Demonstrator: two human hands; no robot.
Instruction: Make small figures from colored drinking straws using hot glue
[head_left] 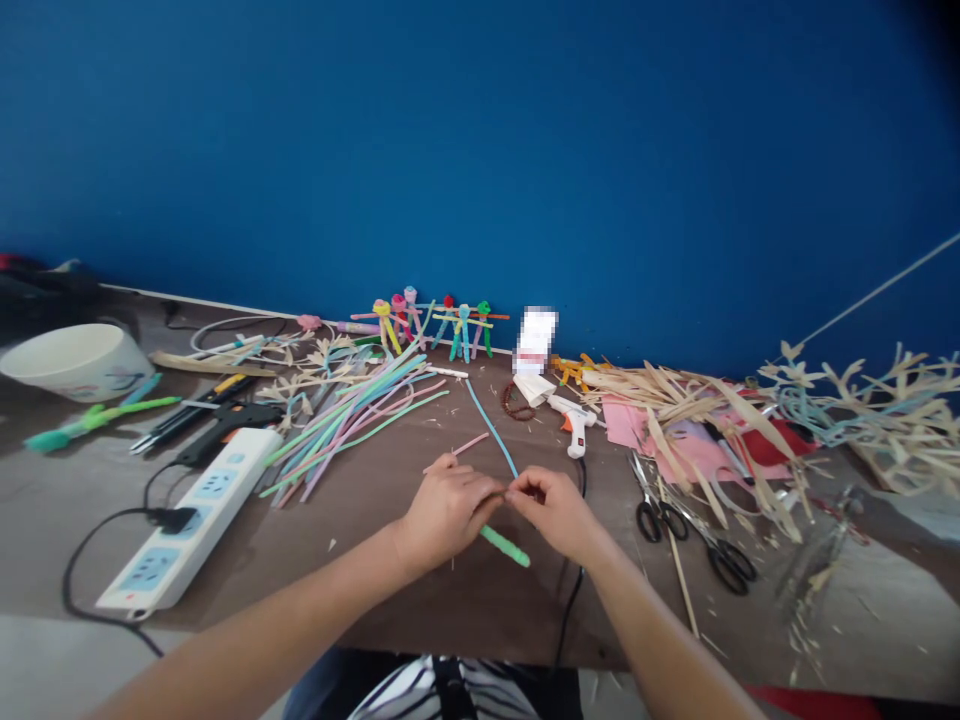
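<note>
Over the brown desk [375, 570] | your left hand [446, 512] and right hand [553, 512] pressed their grips together, pinching a green fuzzy stem [504, 546] | blue strip [491, 432] rose clear, seemingly to steady the join.

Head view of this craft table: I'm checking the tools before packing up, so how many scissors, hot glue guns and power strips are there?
Scissors: 2
Hot glue guns: 2
Power strips: 1
Total: 5
</note>
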